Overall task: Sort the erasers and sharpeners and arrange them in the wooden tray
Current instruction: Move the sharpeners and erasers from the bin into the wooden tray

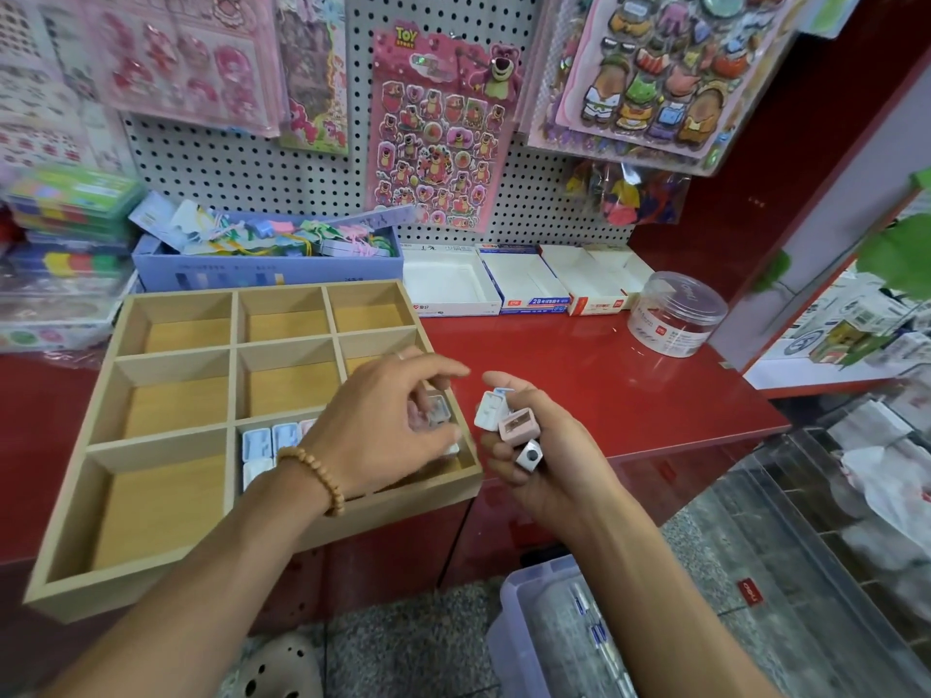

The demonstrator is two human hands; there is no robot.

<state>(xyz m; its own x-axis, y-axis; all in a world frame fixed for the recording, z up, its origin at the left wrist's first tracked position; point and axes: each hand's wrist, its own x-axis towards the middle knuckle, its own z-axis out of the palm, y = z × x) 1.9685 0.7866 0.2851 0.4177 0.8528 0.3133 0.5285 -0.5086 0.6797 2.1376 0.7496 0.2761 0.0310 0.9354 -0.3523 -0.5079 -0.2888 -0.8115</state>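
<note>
Your light wooden tray with nine open compartments (pixel 176 355) sits on the glossy red counter (pixel 604 355), turned a little so that its near left corner hangs past the counter's front edge. Its right wall runs just beside your hands.

Your left hand (pixel 383 420) hovers over the tray's near right compartment, fingers (pixel 443 375) curled downward and pinching a small pale sharpener (pixel 437 410) just above the others. A row of small white, blue and pink sharpeners (pixel 272 438) already lies against the near middle compartment's far wall, partly hidden by your wrist and its wooden bead bracelet (pixel 315 476). The other compartments show bare wood.

Your right hand (pixel 534 445) is just off the tray's right edge, over the counter's front lip, palm up. Its fingers curl round a small cluster: a white sharpener (pixel 487 409), a dusty pink sharpener (pixel 519 424) and a grey metal one (pixel 529 456).

To the right of your hands the counter runs open as far as the clear round plastic jar (pixel 677 314). Behind it, three shallow white cardboard boxes (pixel 524 284) stand against the white pegboard (pixel 242 163), and a pale blue box of lanyards (pixel 267 264) touches the tray's far side. Below the counter edge, a translucent plastic bin (pixel 534 637) stands on the floor.
</note>
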